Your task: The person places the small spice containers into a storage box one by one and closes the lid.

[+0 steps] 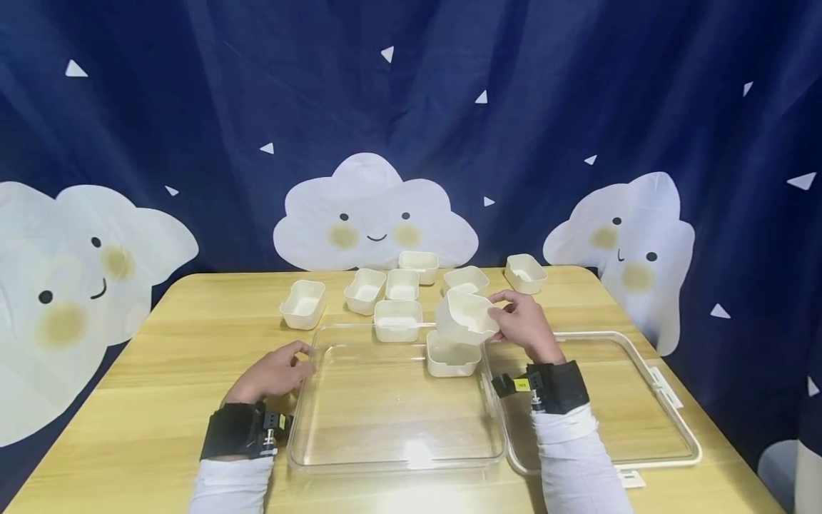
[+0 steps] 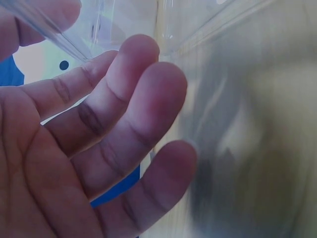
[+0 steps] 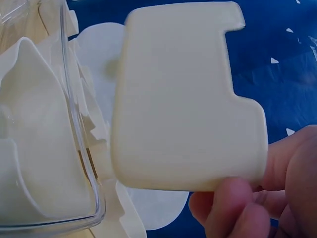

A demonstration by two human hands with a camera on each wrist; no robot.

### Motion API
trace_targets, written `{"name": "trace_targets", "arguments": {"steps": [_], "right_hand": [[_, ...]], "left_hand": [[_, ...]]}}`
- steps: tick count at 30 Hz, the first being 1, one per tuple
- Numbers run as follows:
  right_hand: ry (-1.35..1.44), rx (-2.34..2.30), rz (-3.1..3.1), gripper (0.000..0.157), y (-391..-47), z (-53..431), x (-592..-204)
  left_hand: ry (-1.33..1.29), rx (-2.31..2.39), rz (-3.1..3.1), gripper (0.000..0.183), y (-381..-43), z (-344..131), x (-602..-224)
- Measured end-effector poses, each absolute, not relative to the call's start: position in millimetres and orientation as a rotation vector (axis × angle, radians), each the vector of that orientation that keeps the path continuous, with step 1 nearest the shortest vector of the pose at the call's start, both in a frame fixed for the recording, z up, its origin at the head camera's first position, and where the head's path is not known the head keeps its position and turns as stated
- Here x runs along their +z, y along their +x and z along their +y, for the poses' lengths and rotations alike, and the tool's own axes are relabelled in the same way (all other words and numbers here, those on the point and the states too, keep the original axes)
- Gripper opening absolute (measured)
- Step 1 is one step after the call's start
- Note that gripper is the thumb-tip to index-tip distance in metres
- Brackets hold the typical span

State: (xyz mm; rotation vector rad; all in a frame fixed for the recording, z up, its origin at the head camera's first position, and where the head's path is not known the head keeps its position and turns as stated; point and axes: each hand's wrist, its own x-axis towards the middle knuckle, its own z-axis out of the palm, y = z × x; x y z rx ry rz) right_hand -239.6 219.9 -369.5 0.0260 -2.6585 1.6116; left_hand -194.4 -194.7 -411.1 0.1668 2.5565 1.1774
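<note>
My right hand [image 1: 523,325] pinches the side of a small cream plastic bin [image 1: 467,314], one with a cut-out in its rim. The held bin [image 3: 183,99] is tilted above the far right corner of a clear shallow box [image 1: 398,464]. Inside that corner sits another cream bin [image 1: 452,368]. At the box's left wall is my left hand [image 1: 272,373]; its index finger and thumb lie at the rim. In the left wrist view the left hand's fingers [image 2: 158,109] are loosely bent beside the clear wall, with nothing between them.
Several more cream bins stand behind the box, among them one bin [image 1: 398,321] close to its far wall, a left one [image 1: 304,305] and a far right one [image 1: 525,274]. Right of the box lies a clear lid [image 1: 668,464] with white edging and clips. A blue curtain [image 1: 411,107] hangs behind the table.
</note>
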Motion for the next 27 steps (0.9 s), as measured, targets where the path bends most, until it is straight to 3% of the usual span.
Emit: {"name": "trace_targets", "arguments": {"steps": [27], "right_hand": [[0.232,1.47,-2.786,0.012,-233.0,224.4,-361.2]], "left_hand": [[0.22,1.236,2.507,0.04,-196.8,-198.6,-412.4]]}}
